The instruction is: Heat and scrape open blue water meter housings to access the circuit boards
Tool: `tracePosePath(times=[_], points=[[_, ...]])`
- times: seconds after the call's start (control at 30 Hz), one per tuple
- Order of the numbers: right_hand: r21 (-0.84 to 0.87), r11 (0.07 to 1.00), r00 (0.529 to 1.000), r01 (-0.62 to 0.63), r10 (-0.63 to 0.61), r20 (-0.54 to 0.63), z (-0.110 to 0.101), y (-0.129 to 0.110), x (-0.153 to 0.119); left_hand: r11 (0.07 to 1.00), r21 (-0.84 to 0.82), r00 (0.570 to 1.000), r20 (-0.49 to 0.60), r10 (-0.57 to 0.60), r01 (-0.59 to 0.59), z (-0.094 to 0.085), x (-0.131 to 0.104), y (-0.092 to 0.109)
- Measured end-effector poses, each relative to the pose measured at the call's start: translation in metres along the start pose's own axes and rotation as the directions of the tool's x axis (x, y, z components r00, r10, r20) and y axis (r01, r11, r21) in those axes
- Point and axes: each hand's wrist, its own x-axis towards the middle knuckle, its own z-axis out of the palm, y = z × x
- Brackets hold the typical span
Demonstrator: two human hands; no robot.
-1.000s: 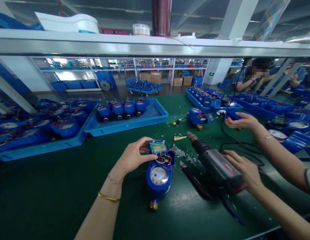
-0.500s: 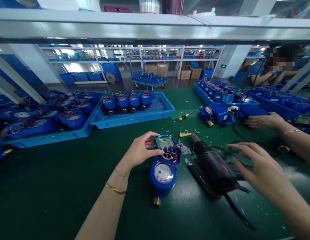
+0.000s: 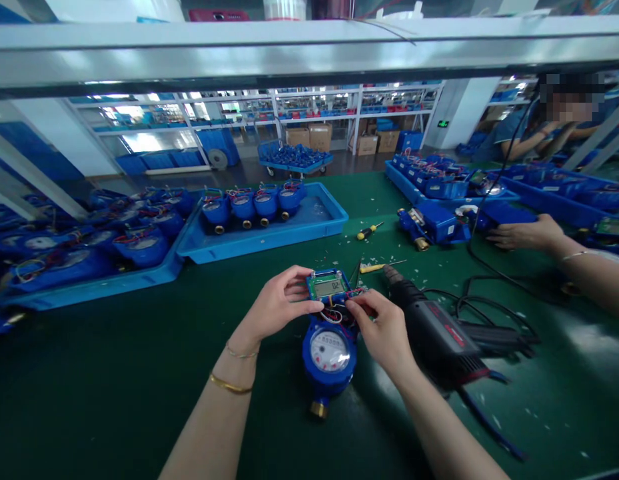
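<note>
A blue water meter [image 3: 329,357] with a white dial and a brass fitting lies on the green bench in front of me. At its far end, a circuit board with a lit display [image 3: 330,287] is tilted up over an opening with red and white wires. My left hand [image 3: 284,300] grips the board's left edge between thumb and fingers. At the board's lower right corner, my right hand [image 3: 384,327] has its thumb and fingers pinched by the wires. Whether a wire is between those fingertips cannot be made out.
Right of the meter lies a black heat gun [image 3: 434,327] with its cable. A yellow screwdriver [image 3: 370,231] and a thin yellow-handled tool [image 3: 376,268] lie beyond. Blue trays [image 3: 269,239] hold more meters. At right, a co-worker's hand [image 3: 529,233] touches a blue unit. A shelf beam [image 3: 289,57] crosses above.
My right hand has come left from above the heat gun to the meter's wires and closed there. My left hand stays on the board, which is tilted slightly more toward me.
</note>
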Motion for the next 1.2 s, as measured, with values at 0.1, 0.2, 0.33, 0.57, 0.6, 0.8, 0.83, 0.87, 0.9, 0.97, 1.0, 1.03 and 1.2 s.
tracePosePath(times=[0.1, 0.2, 0.33, 0.57, 0.6, 0.8, 0.83, 0.87, 0.9, 0.97, 1.0, 1.03, 1.2], points=[[0.060, 0.997, 0.999, 0.045, -0.044, -0.013, 0.002, -0.002, -0.004, 0.999, 0.015, 0.999, -0.031, 0.032, -0.031, 0.000, 0.001, -0.002], [0.116, 0.988, 0.995, 0.103, -0.101, -0.016, 0.002, -0.006, -0.005, 0.996, 0.055, 0.995, -0.063, 0.071, -0.068, 0.001, 0.000, -0.003], [0.174, 0.968, 0.983, 0.180, -0.183, 0.001, -0.004, -0.007, -0.003, 0.995, 0.056, 0.996, -0.043, 0.082, -0.080, 0.004, -0.001, -0.001], [0.138, 0.953, 0.962, 0.269, -0.272, 0.005, -0.006, -0.003, -0.003, 1.000, 0.008, 0.999, -0.033, 0.028, -0.028, 0.004, 0.001, -0.004], [0.125, 0.952, 0.959, 0.281, -0.283, -0.001, -0.004, -0.004, -0.004, 1.000, -0.011, 1.000, -0.025, 0.015, -0.016, 0.003, 0.001, -0.004], [0.060, 0.973, 0.973, 0.224, -0.220, -0.068, 0.003, -0.012, -0.006, 0.999, -0.045, 1.000, -0.012, -0.021, 0.020, 0.002, 0.002, -0.001], [0.058, 0.980, 0.979, 0.192, -0.186, -0.083, 0.003, -0.013, -0.006, 0.999, -0.034, 1.000, -0.013, -0.019, 0.019, 0.002, 0.002, 0.000], [0.058, 0.986, 0.984, 0.157, -0.151, -0.096, 0.004, -0.014, -0.005, 1.000, -0.022, 1.000, -0.015, -0.015, 0.015, 0.002, 0.001, 0.001], [0.059, 0.991, 0.987, 0.124, -0.117, -0.107, 0.004, -0.015, -0.005, 1.000, -0.009, 1.000, -0.015, -0.008, 0.007, 0.003, 0.001, 0.001], [0.054, 0.996, 0.990, 0.072, -0.064, -0.128, 0.007, -0.016, -0.003, 0.999, 0.033, 1.000, -0.020, 0.016, -0.015, 0.003, 0.001, 0.003], [0.044, 0.997, 0.989, 0.057, -0.050, -0.140, 0.009, -0.016, -0.002, 0.998, 0.060, 0.999, -0.026, 0.030, -0.028, 0.004, 0.001, 0.004], [0.024, 0.998, 0.987, 0.050, -0.046, -0.156, 0.011, -0.016, -0.001, 0.995, 0.092, 0.999, -0.034, 0.043, -0.039, 0.005, 0.001, 0.005], [-0.206, 0.969, 0.949, 0.133, -0.185, -0.255, 0.023, -0.018, 0.003, 0.973, 0.229, 0.993, -0.110, 0.043, -0.017, 0.010, -0.003, 0.013]])
